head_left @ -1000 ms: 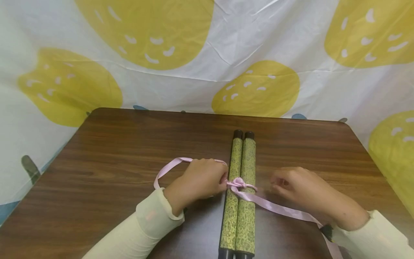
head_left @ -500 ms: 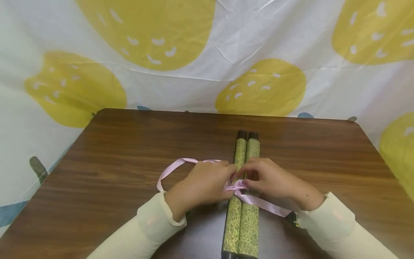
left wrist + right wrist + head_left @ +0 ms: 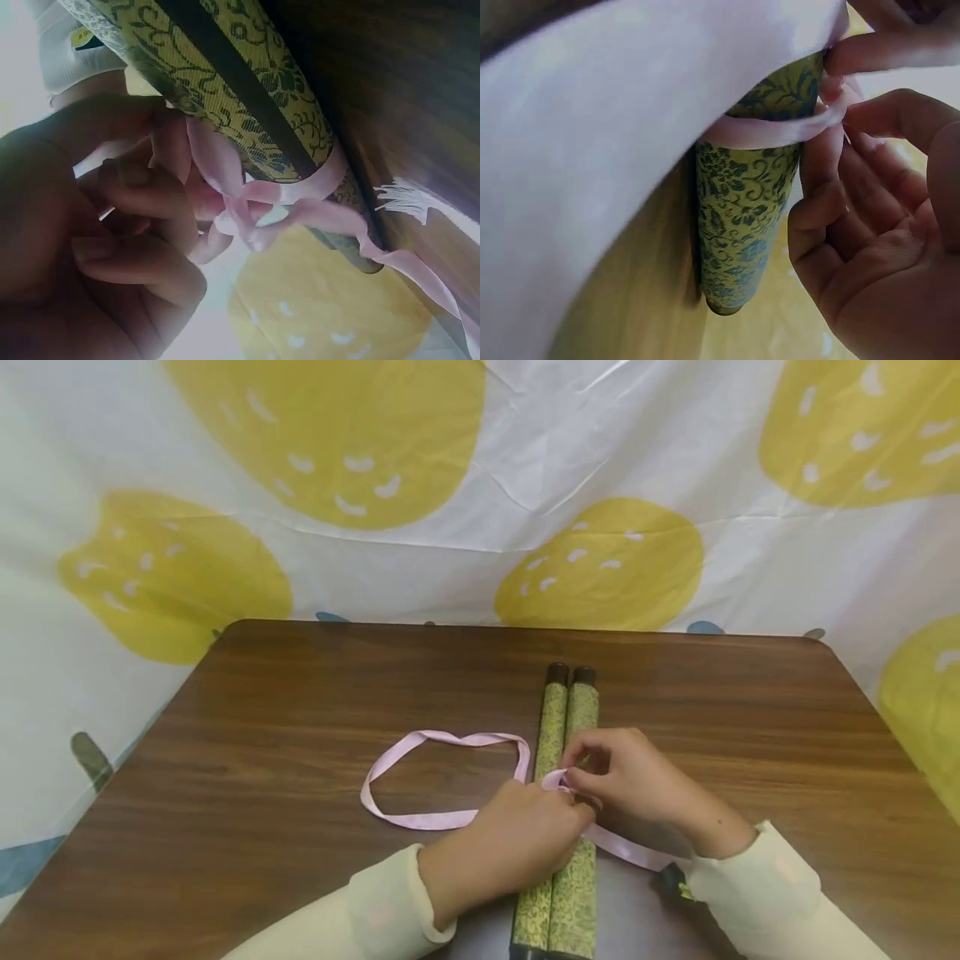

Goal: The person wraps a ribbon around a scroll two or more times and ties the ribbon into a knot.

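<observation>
Two rolled scrolls (image 3: 553,718) in yellow-green patterned cloth, with black end knobs, lie side by side on the table. A pink ribbon (image 3: 442,820) is wrapped round them, and its knot (image 3: 238,210) shows in the left wrist view. My left hand (image 3: 517,831) reaches across the scrolls, its fingers pinching the ribbon near the knot. From the right side, my right hand (image 3: 637,781) pinches a small loop of the ribbon with thumb and forefinger. In the head view the left hand covers most of the knot.
The brown wood-grain table (image 3: 300,685) has a far edge close to a white curtain (image 3: 420,560) printed with yellow fruit. A long ribbon loop lies left of the scrolls; another length runs under the right wrist. White fringe (image 3: 409,201) appears beside the scrolls.
My right hand has come in from the right to the knot and taken hold of the ribbon. My left hand has shifted right and nearer, over the scrolls, uncovering the ribbon loop at left.
</observation>
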### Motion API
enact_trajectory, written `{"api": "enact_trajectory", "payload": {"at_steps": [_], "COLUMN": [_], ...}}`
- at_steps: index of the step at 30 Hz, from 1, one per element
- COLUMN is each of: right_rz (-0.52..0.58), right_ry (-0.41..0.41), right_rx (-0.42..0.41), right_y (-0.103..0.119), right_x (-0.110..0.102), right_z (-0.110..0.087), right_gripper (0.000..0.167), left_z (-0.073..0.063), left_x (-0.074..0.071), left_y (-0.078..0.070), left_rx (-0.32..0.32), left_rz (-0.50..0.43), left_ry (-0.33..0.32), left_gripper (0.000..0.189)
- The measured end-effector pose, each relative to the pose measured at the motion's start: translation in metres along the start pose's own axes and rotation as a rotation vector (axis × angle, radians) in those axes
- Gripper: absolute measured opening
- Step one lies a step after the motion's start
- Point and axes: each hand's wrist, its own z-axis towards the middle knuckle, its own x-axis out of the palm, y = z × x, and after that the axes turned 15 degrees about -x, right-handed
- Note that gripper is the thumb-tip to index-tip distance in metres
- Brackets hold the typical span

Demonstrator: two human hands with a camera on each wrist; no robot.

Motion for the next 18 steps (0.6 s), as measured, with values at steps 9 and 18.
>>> {"api": "enact_trajectory", "payload": {"at_steps": [9, 18], "right_rz": [0.069, 0.054], "right_ry": [0.017, 0.018], "right_rx": [0.032, 0.057], "right_y": [0.002, 0.004], "right_x": [-0.002, -0.007], "right_z": [-0.001, -0.005], "right_gripper": [0.020, 0.008], "left_z": [0.004, 0.017], "left_x": [-0.003, 0.004], "left_y": [0.008, 0.024], "left_rx": [-0.063, -0.227], "left_rz": [-0.135, -0.304], "left_ry": [-0.019, -0.094], "left_gripper": [0.007, 0.007]}}
